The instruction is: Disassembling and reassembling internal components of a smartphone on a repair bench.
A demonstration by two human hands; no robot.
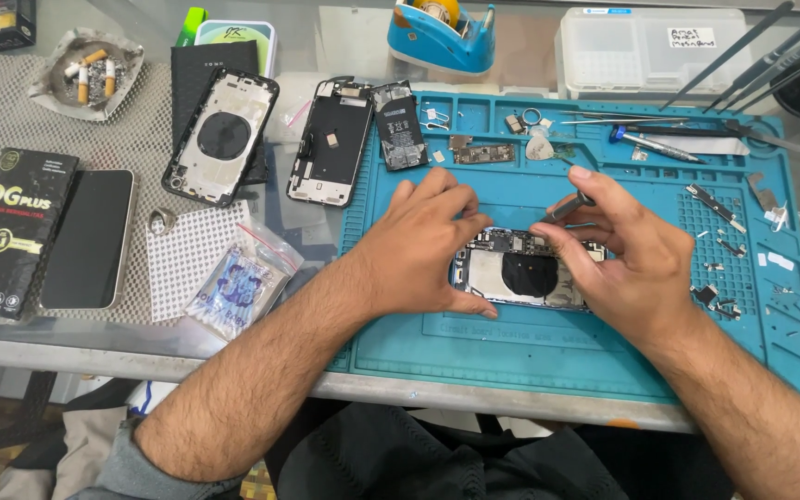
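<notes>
Opened phone housing (520, 276): lies flat on the teal repair mat (548, 356), circuit board and a dark round coil exposed, directly beneath both hands. Left hand (423, 245): fingers spread over the housing's near-left corner, pressing it down, grip closed on nothing. Right hand (627, 264): grip pinched on a slim dark tool (568, 207), its tip angled toward the housing's upper edge; whether the tip touches the board cannot be told.

Handling, judged: light, stiff, thin-walled; bare components fragile; best held by the outer frame edges, never by the board.

Beyond the grip, on the mat: a loose battery (400, 125), a small board strip (483, 153), tweezers and a screwdriver (655, 143), small brackets (715, 208) right of the right hand.

Left of the mat, on the surface: two more stripped housings (224, 137) (331, 141), a clear bag (238, 287), a dark-screened phone (90, 239), a black box (11, 231), an ashtray (85, 74).

Far edge: blue tape dispenser (442, 37), clear plastic case (645, 51).
</notes>
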